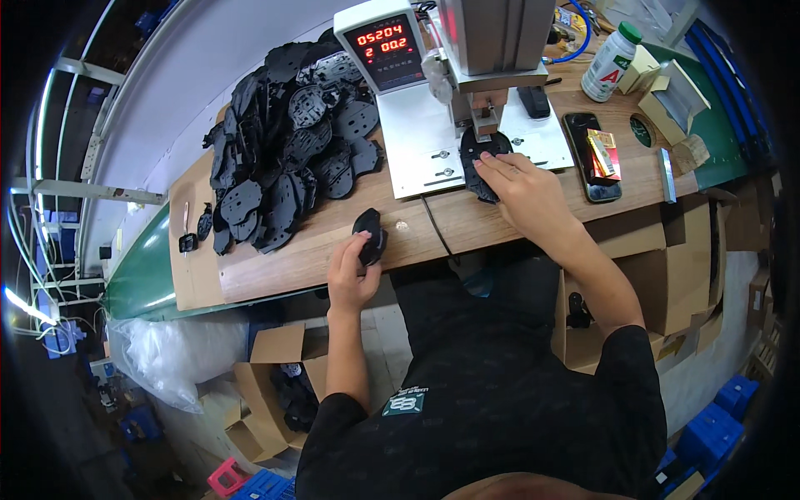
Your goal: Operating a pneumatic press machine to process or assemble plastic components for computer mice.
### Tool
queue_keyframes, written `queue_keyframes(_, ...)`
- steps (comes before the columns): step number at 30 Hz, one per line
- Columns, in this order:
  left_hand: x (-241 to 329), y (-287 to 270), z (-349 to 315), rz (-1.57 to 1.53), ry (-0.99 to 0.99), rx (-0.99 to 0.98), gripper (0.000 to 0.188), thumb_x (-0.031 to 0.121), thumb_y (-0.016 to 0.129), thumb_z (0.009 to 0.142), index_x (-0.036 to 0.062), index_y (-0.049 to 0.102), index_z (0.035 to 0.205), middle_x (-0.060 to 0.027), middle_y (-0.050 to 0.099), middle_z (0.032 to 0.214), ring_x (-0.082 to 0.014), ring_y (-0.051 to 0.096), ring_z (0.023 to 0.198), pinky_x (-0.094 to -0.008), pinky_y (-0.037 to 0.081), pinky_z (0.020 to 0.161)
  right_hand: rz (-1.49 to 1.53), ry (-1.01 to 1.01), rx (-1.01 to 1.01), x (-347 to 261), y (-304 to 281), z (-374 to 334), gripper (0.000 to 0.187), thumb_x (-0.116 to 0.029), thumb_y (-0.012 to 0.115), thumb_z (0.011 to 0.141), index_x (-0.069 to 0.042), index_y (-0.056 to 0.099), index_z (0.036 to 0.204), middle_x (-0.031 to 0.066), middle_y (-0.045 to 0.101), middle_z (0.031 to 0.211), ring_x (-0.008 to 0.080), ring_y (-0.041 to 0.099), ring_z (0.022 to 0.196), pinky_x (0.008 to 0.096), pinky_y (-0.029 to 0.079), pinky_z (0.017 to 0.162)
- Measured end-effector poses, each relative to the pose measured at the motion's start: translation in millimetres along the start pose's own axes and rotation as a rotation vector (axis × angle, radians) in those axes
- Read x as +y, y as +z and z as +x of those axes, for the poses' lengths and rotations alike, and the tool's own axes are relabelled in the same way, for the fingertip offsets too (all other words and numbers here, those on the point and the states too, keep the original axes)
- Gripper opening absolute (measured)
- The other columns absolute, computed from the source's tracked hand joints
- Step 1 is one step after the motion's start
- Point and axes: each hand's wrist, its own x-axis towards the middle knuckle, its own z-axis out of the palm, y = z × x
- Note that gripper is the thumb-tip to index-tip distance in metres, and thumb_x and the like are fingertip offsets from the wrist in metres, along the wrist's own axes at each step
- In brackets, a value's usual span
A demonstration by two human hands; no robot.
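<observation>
Black cloth shirt (517, 392) below, hands (353, 279) (529, 193) touch thin, rounded black parts (375, 242) (472, 172)

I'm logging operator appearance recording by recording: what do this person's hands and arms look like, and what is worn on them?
The left hand and right hand are gloveless, and both forearms are uncovered, with no watch or bracelet visible. Short black sleeves end near the elbows. They belong to a black shirt with a teal patch bearing a white design.
</observation>
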Motion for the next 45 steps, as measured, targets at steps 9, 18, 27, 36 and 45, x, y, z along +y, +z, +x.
queue_keyframes(9,-11.8,2.6,-16.5,-0.186,-0.302,0.217,0.038,0.0,0.069,0.084,-0.006,0.061,0.12,-0.0177,0.065,0.113,-0.0276,0.067,0.099,-0.0331,0.053,0.087,0.028,0.001,-0.013,-4.0,-2.5,2.5,0.038,-0.005,0.066,0.079,0.0,0.068,0.116,0.0122,0.069,0.124,0.0239,0.064,0.109,0.0318,0.056,0.09)
queue_keyframes(18,-3.2,-2.4,-9.5,-0.035,-0.187,0.103,0.026,-0.008,0.07,0.078,-0.0033,0.07,0.104,-0.0164,0.072,0.111,-0.0331,0.068,0.112,-0.0379,0.053,0.095,0.036,0.005,-0.012,-3.5,-4.1,3.7,0.036,-0.006,0.066,0.079,0.0,0.068,0.115,0.0129,0.07,0.122,0.0237,0.064,0.108,0.0313,0.056,0.089)
queue_keyframes(27,-0.8,3.0,-0.9,0.046,-0.029,0.086,0.035,-0.01,0.07,0.069,-0.0005,0.073,0.103,-0.0152,0.072,0.113,-0.0317,0.068,0.107,-0.038,0.052,0.095,0.028,-0.006,-0.003,-3.2,-2.9,2.5,0.035,-0.007,0.066,0.08,0.0,0.068,0.114,0.0137,0.07,0.12,0.0239,0.065,0.106,0.0314,0.056,0.088)
queue_keyframes(36,5.0,7.3,1.9,-0.027,-0.037,-0.014,0.035,-0.013,0.064,0.071,-0.0016,0.072,0.103,-0.0169,0.073,0.113,-0.0325,0.069,0.111,-0.0394,0.052,0.1,0.02,-0.012,0.015,-3.4,-2.4,3.0,0.034,-0.007,0.066,0.081,0.001,0.067,0.114,0.0142,0.07,0.119,0.0241,0.065,0.105,0.031,0.056,0.088)
queue_keyframes(45,13.8,10.8,12.3,-0.049,-0.048,0.008,0.038,-0.016,0.06,0.068,-0.0025,0.071,0.102,-0.0163,0.073,0.112,-0.0325,0.069,0.111,-0.0395,0.052,0.1,0.008,-0.002,0.036,0.5,-3.1,3.1,0.037,-0.005,0.068,0.078,-0.002,0.068,0.115,0.0119,0.071,0.118,0.0234,0.066,0.105,0.0307,0.056,0.088)
